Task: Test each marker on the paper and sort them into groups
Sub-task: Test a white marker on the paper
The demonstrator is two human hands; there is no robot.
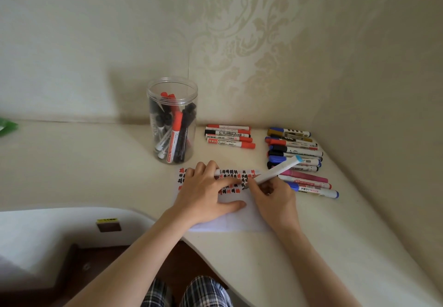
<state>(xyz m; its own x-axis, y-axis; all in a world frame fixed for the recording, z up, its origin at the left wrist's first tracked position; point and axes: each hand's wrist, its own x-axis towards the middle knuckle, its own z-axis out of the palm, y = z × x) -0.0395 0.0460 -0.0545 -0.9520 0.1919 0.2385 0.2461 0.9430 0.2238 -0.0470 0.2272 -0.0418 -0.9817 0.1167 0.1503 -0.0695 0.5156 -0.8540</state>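
Two hands are working on the paper (239, 218) at the table's (96, 175) near edge: the left hand (206, 194) is lying flat, fingers spread, holding nothing, while the right hand (275, 199) is pinching a white marker (275, 171), tip touching the sheet. Sorted markers (293, 155) are lying right; a jar (173, 120) is standing far left.

The nearest red marker (230, 143) in the small group beside the jar carried the upside-down word "WHITEBOARD" on its white label. Print on the other markers, and the red and black marks on the paper (230, 218), stayed too blurred to read.
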